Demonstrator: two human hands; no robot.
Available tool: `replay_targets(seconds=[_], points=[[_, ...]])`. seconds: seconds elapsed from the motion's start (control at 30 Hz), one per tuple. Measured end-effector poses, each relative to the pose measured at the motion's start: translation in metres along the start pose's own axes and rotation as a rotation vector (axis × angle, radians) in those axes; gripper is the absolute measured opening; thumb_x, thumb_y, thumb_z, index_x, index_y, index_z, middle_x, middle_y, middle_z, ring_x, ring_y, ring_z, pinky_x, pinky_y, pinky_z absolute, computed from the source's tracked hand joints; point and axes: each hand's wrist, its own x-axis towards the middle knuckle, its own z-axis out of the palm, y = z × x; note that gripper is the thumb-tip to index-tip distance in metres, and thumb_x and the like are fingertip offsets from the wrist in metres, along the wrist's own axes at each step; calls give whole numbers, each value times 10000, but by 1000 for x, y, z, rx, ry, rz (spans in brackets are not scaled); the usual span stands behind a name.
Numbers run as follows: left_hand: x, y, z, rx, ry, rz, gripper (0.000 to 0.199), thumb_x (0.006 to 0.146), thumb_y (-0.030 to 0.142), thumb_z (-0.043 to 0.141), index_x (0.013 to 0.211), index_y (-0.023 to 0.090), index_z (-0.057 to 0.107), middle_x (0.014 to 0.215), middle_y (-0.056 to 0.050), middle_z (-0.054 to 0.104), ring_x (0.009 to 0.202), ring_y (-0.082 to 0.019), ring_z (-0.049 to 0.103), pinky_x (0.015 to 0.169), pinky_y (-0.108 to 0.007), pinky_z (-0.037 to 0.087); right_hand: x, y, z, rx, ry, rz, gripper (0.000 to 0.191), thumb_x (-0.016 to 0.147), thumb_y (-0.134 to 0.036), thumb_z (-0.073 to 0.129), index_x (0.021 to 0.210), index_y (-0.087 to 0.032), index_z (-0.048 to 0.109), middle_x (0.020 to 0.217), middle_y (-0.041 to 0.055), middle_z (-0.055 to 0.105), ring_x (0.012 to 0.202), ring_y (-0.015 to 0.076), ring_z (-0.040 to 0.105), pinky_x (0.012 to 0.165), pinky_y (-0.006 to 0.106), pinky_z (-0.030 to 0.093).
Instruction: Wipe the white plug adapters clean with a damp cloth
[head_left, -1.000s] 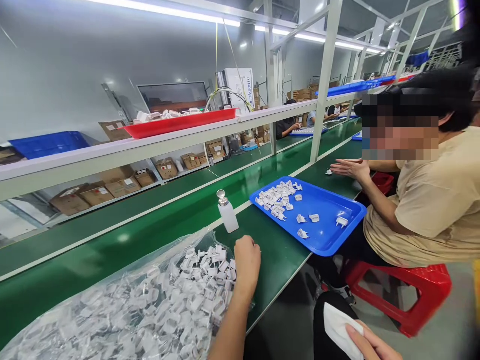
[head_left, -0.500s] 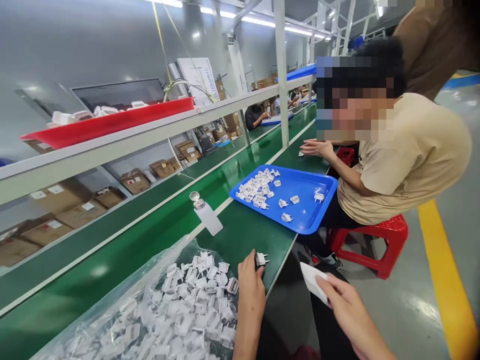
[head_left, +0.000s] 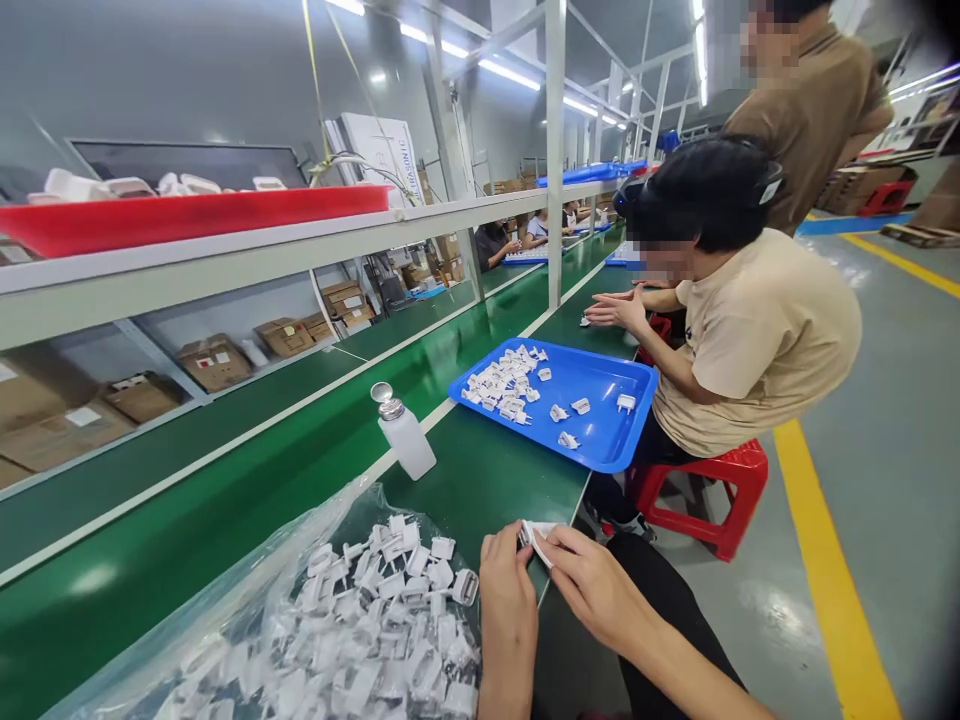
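Near the front edge of the green bench, my left hand (head_left: 508,590) is closed on a small white plug adapter (head_left: 525,536). My right hand (head_left: 589,578) pinches a folded white cloth (head_left: 546,535) and presses it against that adapter, so the two hands almost touch. The cloth and fingers hide much of the adapter. Left of my left hand, a heap of white plug adapters (head_left: 390,610) lies on clear plastic film (head_left: 247,580). A white bottle (head_left: 407,440) with a metal top and raised lid stands behind the heap.
Beyond my hands, a blue tray (head_left: 604,440) holds several adapters. A person in a beige shirt (head_left: 772,330) sits on a red stool (head_left: 742,505) at the right. Another person (head_left: 814,110) stands behind. A red tray (head_left: 225,215) rests on the upper shelf at left.
My right hand has moved left with the white cloth and brought it onto the adapter in my left hand. The view has shifted a little to the right.
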Motion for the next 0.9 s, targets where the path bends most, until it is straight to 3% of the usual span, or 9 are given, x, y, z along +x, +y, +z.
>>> replay_targets(seconds=[0.1,0.27,0.43,0.57,0.63,0.73,0.8,0.9], points=[[0,2,0,-24,-32,-44,360,939,32,455,1173,108,717,1077,-57,710,977,-204,591,878,-332,513,13,-3,-11,-5,-35,16,496,1093,-390,193,1273,-231,627,1134,43,507,977,35,446,894,200,345],[1,10,-2,-63,-115,-135,408,918,-43,440,1187,113,703,1096,-61,694,1018,-205,555,921,-331,488,33,-2,-20,11,-80,41,481,1089,-410,227,1058,-180,648,1076,26,519,918,18,453,865,185,317],[-1,19,-5,-61,-132,-212,405,919,-58,360,1074,98,700,1070,-88,647,1009,-215,510,915,-353,466,19,-7,-16,-39,-106,31,545,1073,-409,173,1119,-154,653,1095,64,489,929,53,426,859,213,299],[-4,24,-8,-65,-141,-194,544,948,-37,299,1387,84,597,1199,-116,581,1128,-184,486,986,-295,474,-4,-11,-18,-34,-149,45,571,1075,-469,166,1309,-232,629,1120,61,494,932,63,419,864,223,289],[-5,23,-9,-43,-170,-178,606,933,-55,270,1436,97,573,1199,-116,570,1126,-176,484,996,-274,475,-13,-9,-22,57,-109,115,623,1068,-567,178,1162,-191,666,1086,59,497,916,43,445,865,203,323],[-4,20,-7,16,-213,-152,624,896,-76,244,1396,38,599,1217,-142,582,1135,-196,480,1023,-286,471,-22,1,-28,208,76,309,825,984,-779,183,869,-64,577,1011,90,475,870,43,449,817,187,350],[-3,18,-6,63,-235,-122,590,933,-19,270,1445,2,561,1241,-162,601,1140,-230,478,1049,-345,462,-27,11,-31,291,175,420,889,906,-873,219,852,-50,551,997,99,467,852,52,436,787,184,349],[0,17,-6,127,-242,-112,557,975,91,339,1492,-8,519,1206,-173,637,1102,-274,508,1039,-444,466,-37,23,-35,419,185,499,930,829,-937,281,855,-53,568,1013,101,476,872,62,443,779,168,363]])
